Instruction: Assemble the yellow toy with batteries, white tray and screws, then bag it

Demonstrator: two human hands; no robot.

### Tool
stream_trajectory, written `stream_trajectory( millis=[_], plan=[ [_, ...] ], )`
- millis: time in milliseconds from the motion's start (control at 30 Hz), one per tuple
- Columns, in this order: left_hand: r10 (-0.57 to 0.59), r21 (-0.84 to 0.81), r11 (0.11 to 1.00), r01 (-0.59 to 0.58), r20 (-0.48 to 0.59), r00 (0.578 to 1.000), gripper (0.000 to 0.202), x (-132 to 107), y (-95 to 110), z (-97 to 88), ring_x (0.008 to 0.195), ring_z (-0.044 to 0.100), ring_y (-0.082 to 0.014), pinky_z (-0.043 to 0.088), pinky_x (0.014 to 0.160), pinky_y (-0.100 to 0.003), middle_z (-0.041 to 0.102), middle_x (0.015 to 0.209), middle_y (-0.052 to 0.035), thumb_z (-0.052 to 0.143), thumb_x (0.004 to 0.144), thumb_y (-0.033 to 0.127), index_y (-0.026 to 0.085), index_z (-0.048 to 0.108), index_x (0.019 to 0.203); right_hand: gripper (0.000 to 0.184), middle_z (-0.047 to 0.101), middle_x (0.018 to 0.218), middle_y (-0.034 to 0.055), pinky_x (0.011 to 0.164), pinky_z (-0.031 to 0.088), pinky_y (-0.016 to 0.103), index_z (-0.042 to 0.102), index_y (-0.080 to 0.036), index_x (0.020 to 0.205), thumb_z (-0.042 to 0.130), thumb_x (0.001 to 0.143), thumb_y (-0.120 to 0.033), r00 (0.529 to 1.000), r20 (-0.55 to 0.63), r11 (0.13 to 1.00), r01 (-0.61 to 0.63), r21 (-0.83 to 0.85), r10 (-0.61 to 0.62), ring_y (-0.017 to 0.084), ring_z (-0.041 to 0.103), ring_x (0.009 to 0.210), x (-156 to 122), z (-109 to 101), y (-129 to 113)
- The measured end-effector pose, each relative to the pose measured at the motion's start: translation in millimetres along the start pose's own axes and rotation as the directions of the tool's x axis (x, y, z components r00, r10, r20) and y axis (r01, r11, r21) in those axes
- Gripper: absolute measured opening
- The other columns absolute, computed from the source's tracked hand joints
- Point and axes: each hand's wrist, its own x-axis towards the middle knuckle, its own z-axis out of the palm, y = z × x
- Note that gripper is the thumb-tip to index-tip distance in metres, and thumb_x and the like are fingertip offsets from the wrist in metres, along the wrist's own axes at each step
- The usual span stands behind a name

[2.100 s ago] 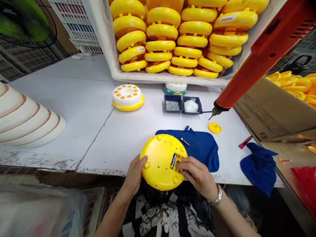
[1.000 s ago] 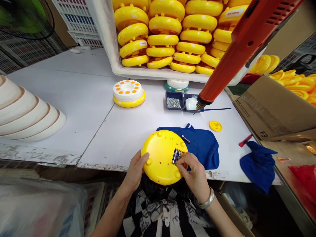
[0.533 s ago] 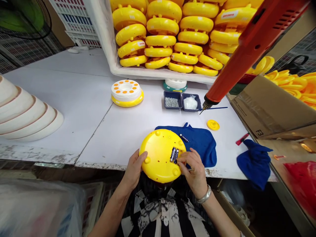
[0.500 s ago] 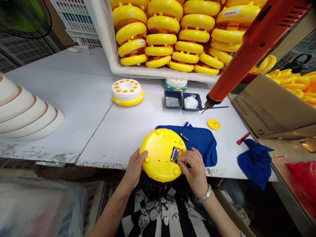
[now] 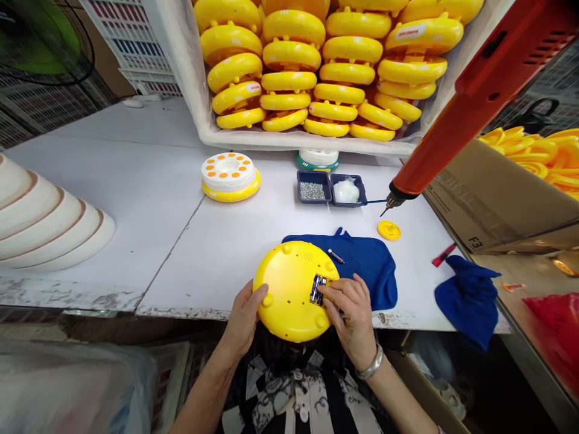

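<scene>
A round yellow plastic toy base (image 5: 289,289) lies underside up at the table's near edge, partly on a blue cloth (image 5: 366,268). My left hand (image 5: 244,316) grips its left rim. My right hand (image 5: 350,310) presses fingertips on the batteries (image 5: 316,288) in the open compartment. A loose battery (image 5: 335,256) lies on the cloth. The small round yellow cover (image 5: 389,230) rests on the table to the right.
An orange electric screwdriver (image 5: 456,114) hangs above the right side. Two small trays hold screws (image 5: 311,190) and white bits (image 5: 346,191). A finished white-and-yellow toy (image 5: 230,176) sits behind. Stacked yellow bases (image 5: 316,72) fill a bin; another blue cloth (image 5: 470,298) lies right.
My right hand has gone on seating batteries: the compartment showed one battery, now it is filled. The left hand keeps its grip on the rim.
</scene>
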Motion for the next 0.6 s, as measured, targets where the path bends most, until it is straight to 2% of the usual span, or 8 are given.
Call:
stream_trajectory(
  millis=[133, 300, 467, 600],
  plan=[
    [-0.009, 0.002, 1.000, 0.009, -0.011, 1.000, 0.050, -0.2, 0.7, 0.3, 0.096, 0.064, -0.0248, 0.052, 0.072, -0.026, 0.069, 0.106, -0.0089, 0.071, 0.075, 0.046, 0.015, 0.063, 0.114, 0.030, 0.061, 0.098, 0.0045, 0.105, 0.031, 0.052, 0.062, -0.026, 0.115, 0.051, 0.091, -0.012, 0.999, 0.035, 0.998, 0.022, -0.058, -0.020, 0.020, 0.054, 0.101, 0.3, 2.3, -0.1],
    [-0.013, 0.013, 1.000, 0.014, -0.038, 0.999, 0.048, 0.3, 0.2, -0.3, 0.093, 0.064, -0.0244, 0.052, 0.067, -0.025, 0.070, 0.102, -0.0070, 0.072, 0.074, 0.044, 0.017, 0.064, 0.112, 0.029, 0.060, 0.099, 0.0052, 0.106, 0.031, 0.053, 0.063, -0.027, 0.114, 0.050, 0.091, -0.013, 0.998, 0.054, 0.999, -0.010, -0.039, 0.013, 0.021, 0.054, 0.101, 1.8, 2.0, 0.2],
    [0.005, 0.015, 1.000, -0.004, -0.044, 0.999, 0.047, 1.7, -2.0, -0.2, 0.095, 0.063, -0.0243, 0.051, 0.066, -0.024, 0.070, 0.103, -0.0062, 0.071, 0.074, 0.045, 0.017, 0.064, 0.111, 0.033, 0.064, 0.102, 0.0054, 0.108, 0.028, 0.051, 0.058, -0.022, 0.124, 0.049, 0.092, -0.015, 0.997, 0.077, 0.999, 0.016, -0.037, -0.013, 0.020, 0.055, 0.099, 5.6, -3.0, 1.7],
    [-0.001, 0.013, 1.000, 0.002, -0.043, 0.999, 0.044, 1.6, -2.2, -0.4, 0.096, 0.063, -0.0246, 0.051, 0.065, -0.024, 0.070, 0.101, -0.0060, 0.071, 0.075, 0.044, 0.018, 0.064, 0.110, 0.032, 0.063, 0.100, 0.0069, 0.107, 0.030, 0.050, 0.059, -0.019, 0.122, 0.048, 0.092, -0.014, 0.996, 0.087, 0.995, 0.025, -0.094, -0.017, 0.021, 0.054, 0.097, 7.3, -1.2, 1.5]
  ],
)
